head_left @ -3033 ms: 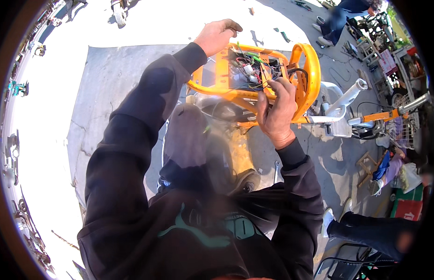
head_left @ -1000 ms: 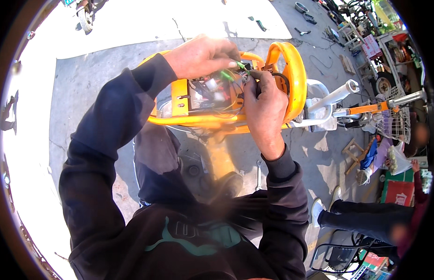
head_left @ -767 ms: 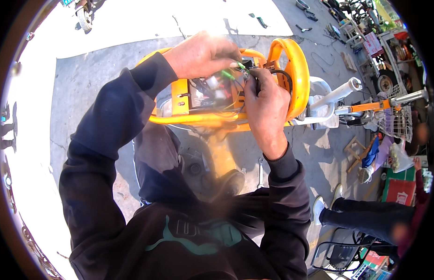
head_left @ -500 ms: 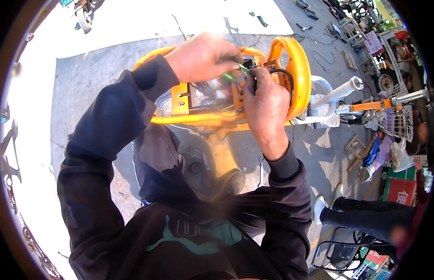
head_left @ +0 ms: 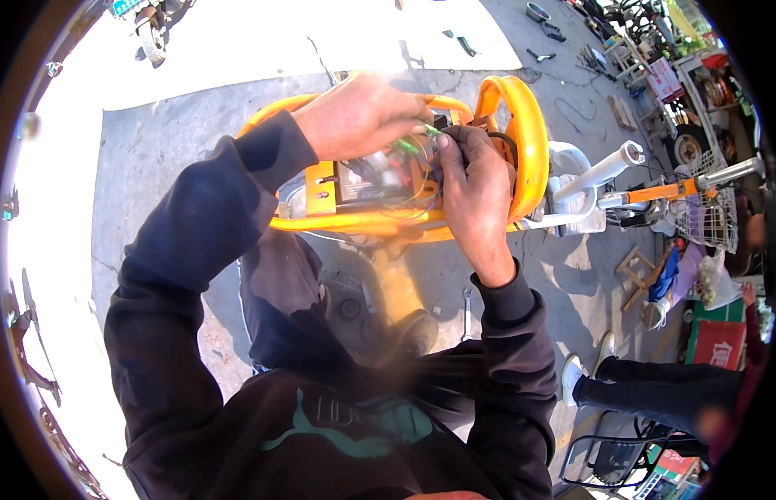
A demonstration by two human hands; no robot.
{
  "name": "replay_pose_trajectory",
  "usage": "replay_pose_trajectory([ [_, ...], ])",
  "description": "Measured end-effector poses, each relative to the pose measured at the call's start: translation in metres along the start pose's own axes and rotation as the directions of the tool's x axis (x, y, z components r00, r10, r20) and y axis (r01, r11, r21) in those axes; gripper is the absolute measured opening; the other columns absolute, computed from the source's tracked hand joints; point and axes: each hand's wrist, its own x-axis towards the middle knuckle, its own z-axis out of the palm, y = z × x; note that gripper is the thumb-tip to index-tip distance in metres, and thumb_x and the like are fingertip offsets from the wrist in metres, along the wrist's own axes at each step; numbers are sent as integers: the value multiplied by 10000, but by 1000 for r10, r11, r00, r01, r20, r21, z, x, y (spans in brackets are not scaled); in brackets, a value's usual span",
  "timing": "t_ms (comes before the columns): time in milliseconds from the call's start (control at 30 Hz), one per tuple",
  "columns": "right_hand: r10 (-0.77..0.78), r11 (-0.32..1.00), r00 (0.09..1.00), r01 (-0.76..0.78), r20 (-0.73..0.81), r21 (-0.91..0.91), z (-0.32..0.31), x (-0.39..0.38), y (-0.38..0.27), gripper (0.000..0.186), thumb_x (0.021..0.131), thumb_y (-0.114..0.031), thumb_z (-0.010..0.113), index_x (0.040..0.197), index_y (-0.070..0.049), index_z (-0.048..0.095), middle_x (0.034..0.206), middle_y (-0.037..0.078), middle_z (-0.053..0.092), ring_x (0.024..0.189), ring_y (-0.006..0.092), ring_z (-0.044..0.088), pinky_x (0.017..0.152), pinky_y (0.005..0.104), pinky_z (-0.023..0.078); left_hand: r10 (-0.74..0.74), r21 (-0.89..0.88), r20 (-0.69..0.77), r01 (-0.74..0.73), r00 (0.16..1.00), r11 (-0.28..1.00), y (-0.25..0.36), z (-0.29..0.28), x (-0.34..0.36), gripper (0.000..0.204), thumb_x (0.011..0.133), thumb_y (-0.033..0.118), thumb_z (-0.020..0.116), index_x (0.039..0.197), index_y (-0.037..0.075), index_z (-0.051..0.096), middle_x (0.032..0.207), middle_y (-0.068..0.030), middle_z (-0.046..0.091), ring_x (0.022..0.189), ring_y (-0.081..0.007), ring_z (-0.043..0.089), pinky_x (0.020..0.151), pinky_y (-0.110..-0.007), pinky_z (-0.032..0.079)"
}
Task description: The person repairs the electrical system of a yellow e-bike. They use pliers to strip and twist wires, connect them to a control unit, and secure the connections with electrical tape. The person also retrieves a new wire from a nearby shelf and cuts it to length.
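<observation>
My left hand [head_left: 367, 118] reaches over an orange tubular frame [head_left: 338, 222], its fingertips closed on a small green wire connector [head_left: 431, 130]. My right hand [head_left: 475, 196] comes from the lower right, thumb and fingers pinched on the wiring at that same connector. Below my hands, a tangle of thin wires [head_left: 395, 177] with white, red and green plugs lies in the frame's compartment, partly blurred. An orange plate [head_left: 320, 200] with slots is at its left. A white tube [head_left: 598, 173] joins the frame on the right, beside the tall orange loop [head_left: 531, 158].
A wrench [head_left: 467, 312] lies on the concrete below. A wire basket [head_left: 705, 225], wheel [head_left: 686, 150], wooden stool [head_left: 634, 279] and cluttered tools are on the right. A person's legs [head_left: 638, 379] stand at lower right, near a black folding chair [head_left: 617, 458]. A scooter wheel [head_left: 150, 37] is at upper left.
Over three seconds both hands came together at the green connector; my left hand moved from the frame's top edge down to it. In the last second they shifted slightly, staying pinched there.
</observation>
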Motion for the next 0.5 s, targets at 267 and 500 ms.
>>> replay_pose_trajectory([
  [267,-2,1000,996,0,86,22,-3,2,1,161,1032,-104,579,1076,20,673,762,62,680,626,114,603,617,283,508,57,-47,-41,-59,997,997,-3,0,2,202,928,61,685,1125,43,728,965,-164,719,866,-327,708,798,-391,569],
  [500,-171,979,974,185,145,-87,-7,1,12,145,1036,-86,587,1088,22,668,762,45,679,657,82,602,619,267,506,86,-61,13,-85,996,995,-10,-1,-2,239,914,77,703,1152,64,720,990,-140,701,907,-352,671,823,-415,552],
])
